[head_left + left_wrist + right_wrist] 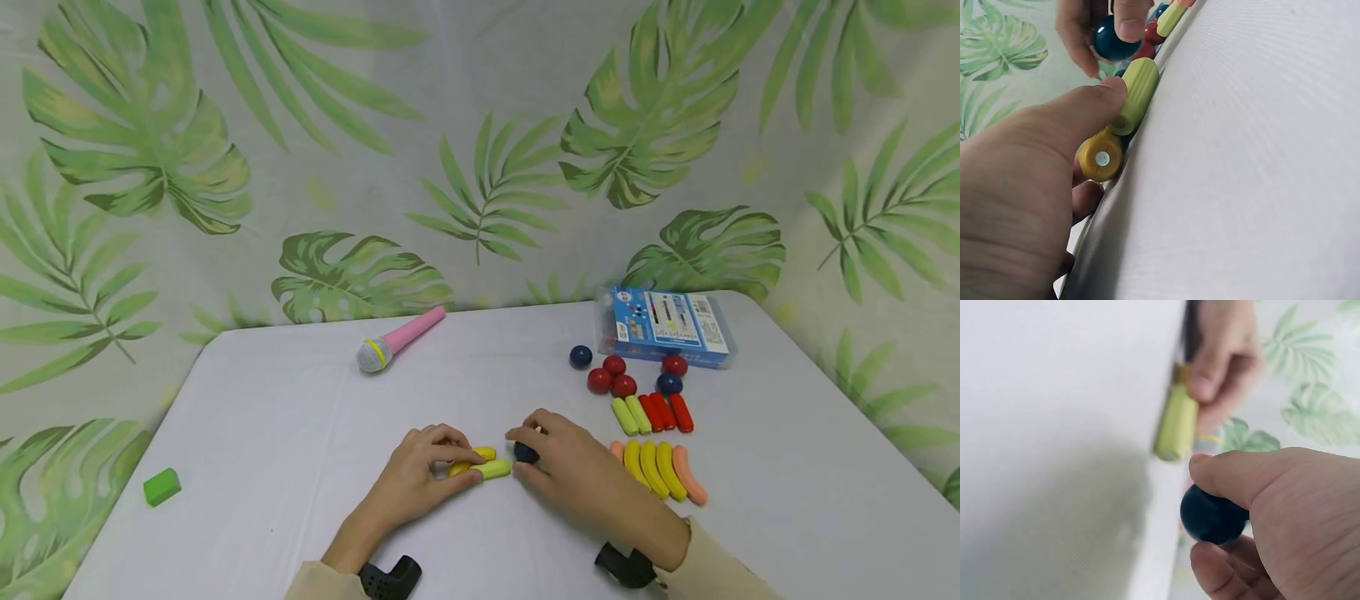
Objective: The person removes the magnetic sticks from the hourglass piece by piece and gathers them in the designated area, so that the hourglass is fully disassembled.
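Note:
My left hand (420,471) pinches a light green magnetic stick (492,469), thumb on its side and fingers curled behind. Yellow sticks (483,452) lie against that green one under the left fingers; the left wrist view shows a round yellow end (1101,156) with a pale disc in it. A dark blue ball (1210,515) is gripped between the thumb and fingers of my right hand (573,467). This ball is just off the free end of the green stick. The left fingers partly cover the yellow sticks.
Right of my hands lie curved yellow and pink sticks (651,468), then straight green and red sticks (657,412). Behind them are red balls (600,381), dark blue balls (581,357) and a blue-labelled box (667,325). A pink toy microphone (401,337) and a green block (161,487) lie left.

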`<state>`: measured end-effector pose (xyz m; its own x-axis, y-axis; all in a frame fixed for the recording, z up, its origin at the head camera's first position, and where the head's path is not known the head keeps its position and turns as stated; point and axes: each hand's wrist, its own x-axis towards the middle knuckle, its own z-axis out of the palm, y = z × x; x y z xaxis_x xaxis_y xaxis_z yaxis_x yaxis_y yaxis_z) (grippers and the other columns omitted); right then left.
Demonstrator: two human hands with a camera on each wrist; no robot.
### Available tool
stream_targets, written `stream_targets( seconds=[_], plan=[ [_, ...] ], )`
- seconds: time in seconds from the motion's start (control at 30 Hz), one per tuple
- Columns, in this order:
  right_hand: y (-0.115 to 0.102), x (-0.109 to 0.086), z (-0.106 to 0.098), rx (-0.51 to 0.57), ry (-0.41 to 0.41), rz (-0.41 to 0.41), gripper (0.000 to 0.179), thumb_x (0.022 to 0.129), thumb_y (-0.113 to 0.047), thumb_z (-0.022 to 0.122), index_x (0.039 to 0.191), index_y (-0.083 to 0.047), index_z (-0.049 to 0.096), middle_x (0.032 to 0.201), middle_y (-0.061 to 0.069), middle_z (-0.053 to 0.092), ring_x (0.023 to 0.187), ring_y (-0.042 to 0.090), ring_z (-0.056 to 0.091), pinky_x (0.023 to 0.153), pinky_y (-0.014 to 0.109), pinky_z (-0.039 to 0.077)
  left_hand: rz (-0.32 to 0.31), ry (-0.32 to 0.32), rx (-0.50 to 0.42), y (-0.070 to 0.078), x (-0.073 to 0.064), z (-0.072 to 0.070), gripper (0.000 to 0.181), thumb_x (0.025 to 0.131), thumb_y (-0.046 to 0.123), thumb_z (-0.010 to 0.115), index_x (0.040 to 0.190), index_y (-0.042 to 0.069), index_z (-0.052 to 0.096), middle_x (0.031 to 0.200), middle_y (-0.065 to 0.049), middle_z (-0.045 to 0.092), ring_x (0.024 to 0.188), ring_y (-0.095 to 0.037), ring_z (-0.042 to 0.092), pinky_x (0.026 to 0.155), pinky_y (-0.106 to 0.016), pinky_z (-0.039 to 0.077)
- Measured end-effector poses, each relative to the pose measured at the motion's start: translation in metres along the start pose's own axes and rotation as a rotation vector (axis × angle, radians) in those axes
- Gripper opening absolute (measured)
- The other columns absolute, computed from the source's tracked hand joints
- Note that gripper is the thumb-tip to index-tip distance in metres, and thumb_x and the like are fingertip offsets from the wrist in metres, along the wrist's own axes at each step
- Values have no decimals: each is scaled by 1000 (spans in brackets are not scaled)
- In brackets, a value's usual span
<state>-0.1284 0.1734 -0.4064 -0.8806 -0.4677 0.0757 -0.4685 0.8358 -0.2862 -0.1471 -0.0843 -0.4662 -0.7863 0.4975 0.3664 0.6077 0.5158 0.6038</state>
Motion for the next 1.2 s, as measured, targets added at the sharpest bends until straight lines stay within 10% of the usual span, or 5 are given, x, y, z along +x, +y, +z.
stream_targets(
  seconds=[0.33, 0.6, 0.97, 1.2],
  plan=[
    [80, -2, -58, 89, 238, 114, 38, 92, -16, 78, 128, -10, 67, 118, 12, 67, 90, 23, 66, 77, 37, 60, -38, 15, -30, -2, 2, 2, 13, 87, 35, 83, 99, 32, 79, 105, 16, 69, 92, -3, 60, 81, -30, 41],
    [140, -10, -73, 88, 164, 275, 44, 96, -18, 74, 134, -4, 59, 116, 22, 68, 96, 36, 64, 78, 49, 59, -34, 20, -20, -3, 2, 3, 13, 87, 35, 83, 99, 32, 79, 105, 17, 69, 94, -2, 61, 82, -30, 42],
    [163, -7, -62, 31, 121, 295, 40, 95, -14, 74, 130, 1, 60, 90, 12, 62, 83, 28, 54, 67, 35, 50, -47, 7, -30, -2, 2, 3, 12, 88, 36, 83, 99, 33, 78, 106, 17, 69, 94, -2, 60, 84, -32, 42],
    [165, -5, -58, 3, 125, 306, 39, 96, -16, 72, 131, 0, 62, 107, 23, 68, 95, 38, 57, 81, 53, 55, -61, 7, -28, -1, 1, 1, 13, 88, 35, 83, 99, 33, 78, 106, 17, 69, 95, -3, 60, 85, -33, 42]
  ],
)
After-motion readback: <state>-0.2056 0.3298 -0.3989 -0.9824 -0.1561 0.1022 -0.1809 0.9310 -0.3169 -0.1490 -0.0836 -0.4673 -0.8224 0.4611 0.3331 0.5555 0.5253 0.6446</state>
